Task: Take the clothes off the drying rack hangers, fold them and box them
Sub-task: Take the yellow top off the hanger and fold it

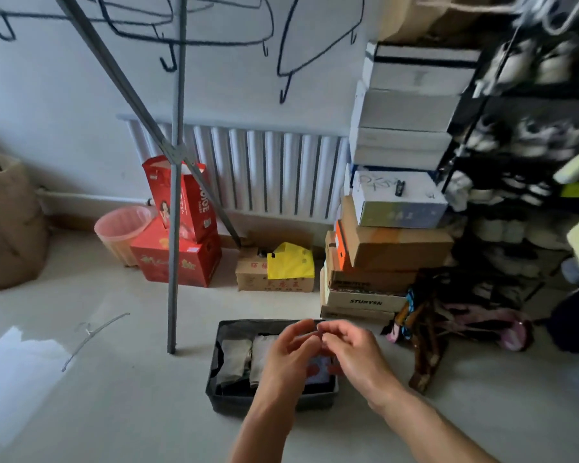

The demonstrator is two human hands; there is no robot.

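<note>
Hangers (188, 21) overhead bare; folded clothes (236, 360) in box (214, 392). We judge task approx. done. Left hand (290, 354), right hand (350, 352): fingers loosely curled, holding nothing.

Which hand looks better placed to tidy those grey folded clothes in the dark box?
Probably the left hand: it hovers nearer the grey folded clothes on the left side of the dark box. The right hand hangs over the box's right end, and would have to cross over.
</note>
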